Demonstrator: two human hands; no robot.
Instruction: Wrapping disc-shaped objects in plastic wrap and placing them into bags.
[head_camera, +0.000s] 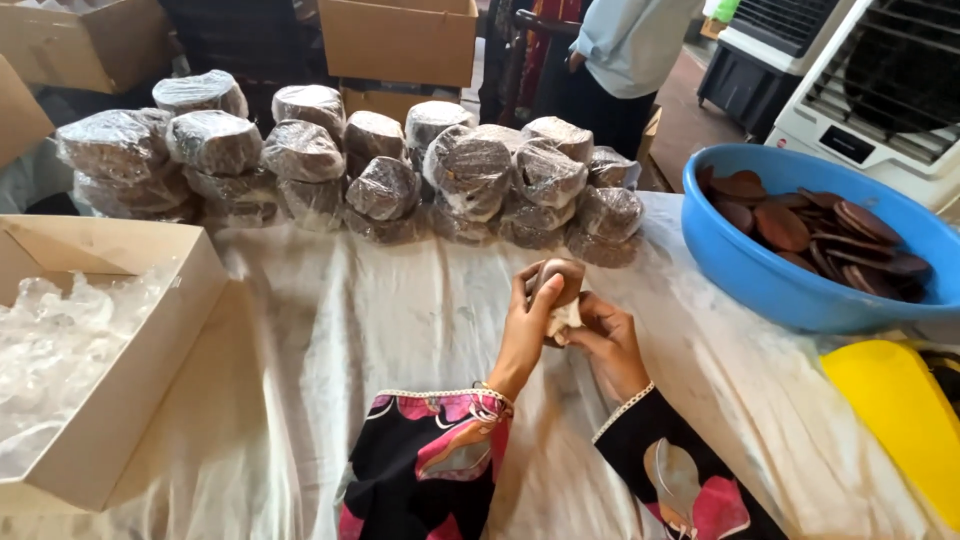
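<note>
Head view: a brown disc (558, 281) and pale cloth (566, 318) are gripped between left hand (527, 325) and right hand (610, 345) above a white-draped table (400, 320). Wrapped bundles (380, 165), a blue basin (790, 280) and cartons (110, 370) are noted around.

A brown disc (560, 280) sits over a white cloth (330, 330), beside a bright blue basin (770, 280) of brown discs (810, 230), a yellow tray (900, 410), and black sleeves (440, 470) with pink floral print.
</note>
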